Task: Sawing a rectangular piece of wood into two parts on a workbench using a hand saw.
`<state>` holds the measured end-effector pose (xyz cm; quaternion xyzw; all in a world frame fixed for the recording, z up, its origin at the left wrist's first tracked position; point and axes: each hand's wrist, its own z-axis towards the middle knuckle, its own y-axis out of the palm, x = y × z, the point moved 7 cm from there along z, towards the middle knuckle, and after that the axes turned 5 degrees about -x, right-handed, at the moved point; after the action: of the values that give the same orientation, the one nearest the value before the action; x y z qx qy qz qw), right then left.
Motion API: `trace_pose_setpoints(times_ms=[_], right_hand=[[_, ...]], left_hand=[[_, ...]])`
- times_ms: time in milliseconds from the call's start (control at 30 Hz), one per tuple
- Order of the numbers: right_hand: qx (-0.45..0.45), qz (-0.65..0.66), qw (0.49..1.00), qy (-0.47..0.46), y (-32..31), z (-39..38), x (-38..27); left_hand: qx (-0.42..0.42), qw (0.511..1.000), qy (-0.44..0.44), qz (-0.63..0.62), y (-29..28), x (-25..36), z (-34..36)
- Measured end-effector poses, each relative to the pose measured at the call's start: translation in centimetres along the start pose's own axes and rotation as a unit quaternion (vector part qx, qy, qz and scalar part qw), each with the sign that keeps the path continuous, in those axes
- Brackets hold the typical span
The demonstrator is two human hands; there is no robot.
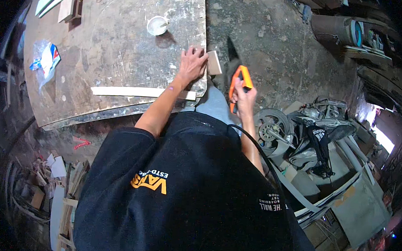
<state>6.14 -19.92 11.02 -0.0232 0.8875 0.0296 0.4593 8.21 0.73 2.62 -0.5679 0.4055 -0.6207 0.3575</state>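
Observation:
My left hand [192, 64] presses a small pale board piece [214, 63] at the table's right edge, with part of it jutting past the edge. My right hand [244, 98] grips the orange handle of a hand saw [243, 75]; its dark blade points forward, beside and to the right of the board piece. A long white wooden strip [138, 92] lies along the near part of the worn work table [105, 37], just below my left hand.
A white cup [157, 25], a blue-and-white plastic bag [46, 61] and wood pieces [66, 8] sit on the table. A motorbike [279, 130] and panels [357, 208] are at the right. Scrap boards [58, 204] lie at lower left. Cluttered shelving [363, 39] stands at upper right.

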Motion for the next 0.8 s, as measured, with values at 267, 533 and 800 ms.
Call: trace_pose_setpoints(times_ms=[267, 533, 800], right_hand=[[0.106, -0.043, 0.993, 0.006, -7.2, 0.5, 4.5], [0.133, -0.040, 0.990, 0.033, -14.7, 3.0, 7.3], [0.173, -0.188, 0.966, 0.040, -27.9, 18.5, 19.9]], left_hand=[[0.024, 0.997, -0.059, -0.048, 0.7, -0.4, 0.5], [-0.050, 0.964, -0.003, -0.263, 8.2, 12.4, -3.5], [-0.105, 0.745, -0.569, -0.331, 50.8, -2.1, 1.8]])
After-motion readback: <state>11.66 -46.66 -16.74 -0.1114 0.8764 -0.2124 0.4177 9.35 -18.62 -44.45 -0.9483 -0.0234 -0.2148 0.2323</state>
